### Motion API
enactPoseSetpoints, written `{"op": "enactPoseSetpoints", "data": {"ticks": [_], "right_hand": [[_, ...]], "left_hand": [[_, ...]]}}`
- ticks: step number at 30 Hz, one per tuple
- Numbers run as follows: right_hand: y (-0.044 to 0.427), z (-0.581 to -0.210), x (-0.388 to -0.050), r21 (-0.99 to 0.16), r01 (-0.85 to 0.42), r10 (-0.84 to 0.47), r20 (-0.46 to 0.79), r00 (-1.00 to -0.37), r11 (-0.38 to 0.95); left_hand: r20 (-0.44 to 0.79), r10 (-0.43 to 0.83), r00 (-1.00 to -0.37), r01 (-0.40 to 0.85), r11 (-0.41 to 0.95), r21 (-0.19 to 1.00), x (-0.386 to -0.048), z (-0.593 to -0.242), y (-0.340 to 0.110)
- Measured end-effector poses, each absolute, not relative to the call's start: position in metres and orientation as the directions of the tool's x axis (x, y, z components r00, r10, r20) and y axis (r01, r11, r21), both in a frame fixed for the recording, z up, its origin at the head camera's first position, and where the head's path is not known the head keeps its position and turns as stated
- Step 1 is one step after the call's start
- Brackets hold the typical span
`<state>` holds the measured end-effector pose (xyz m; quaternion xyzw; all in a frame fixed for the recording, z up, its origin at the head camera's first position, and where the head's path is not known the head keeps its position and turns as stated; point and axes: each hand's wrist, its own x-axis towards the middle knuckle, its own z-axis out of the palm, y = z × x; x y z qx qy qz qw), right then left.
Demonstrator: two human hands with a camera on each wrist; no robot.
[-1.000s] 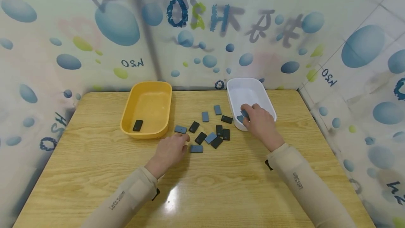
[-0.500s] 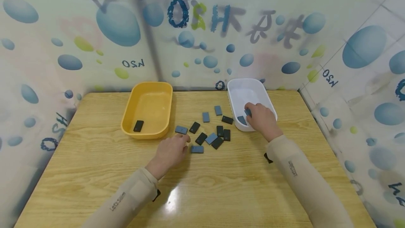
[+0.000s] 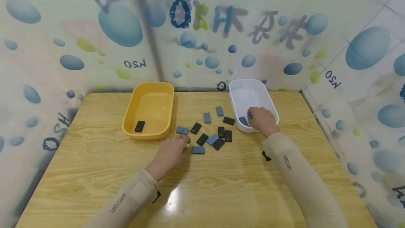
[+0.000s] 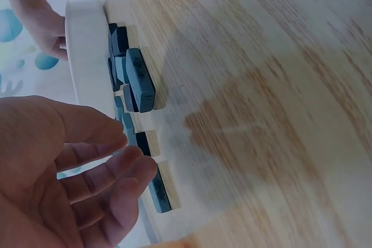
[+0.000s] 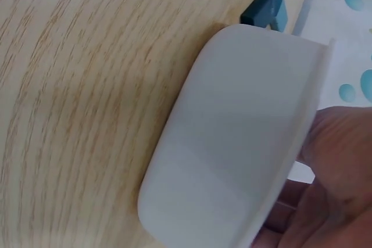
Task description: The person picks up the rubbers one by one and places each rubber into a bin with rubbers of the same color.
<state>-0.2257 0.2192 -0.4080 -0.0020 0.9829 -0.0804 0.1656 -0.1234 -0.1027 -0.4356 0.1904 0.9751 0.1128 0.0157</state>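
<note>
Over the near end of the white box (image 3: 238,101), my right hand (image 3: 262,119) pinches a small blue tile (image 3: 250,116); another blue tile (image 3: 243,121) lies inside. In the right wrist view the box wall (image 5: 226,126) hides the fingertips of that hand (image 5: 343,172). My left hand (image 3: 169,152) hovers low with loosely bent fingers, holding nothing, between a blue tile (image 3: 182,130) and another blue tile (image 3: 198,150). The left wrist view shows the same hand (image 4: 87,166) beside several tiles, including a nearer one (image 4: 140,79).
A yellow box (image 3: 128,124) stands at the left with one black tile (image 3: 140,126) inside. Between the boxes, several black tiles (image 3: 196,128) and blue tiles (image 3: 207,118) are scattered on the wooden table (image 3: 209,192). A patterned sheet (image 3: 202,73) hangs behind.
My right hand has shifted right and then slightly towards me inside the white box, the blue tile moving with it. The left hand has hardly moved.
</note>
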Motion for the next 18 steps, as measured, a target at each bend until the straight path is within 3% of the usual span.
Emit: {"op": "enactPoseSetpoints", "data": {"ticks": [18], "right_hand": [[0.2209, -0.4144, -0.2339, -0.16, 0.009, -0.056, -0.396, -0.916, 0.987]], "left_hand": [[0.001, 0.365, -0.931, 0.356, 0.908, 0.222, -0.1238, -0.4383, -0.1034]]}}
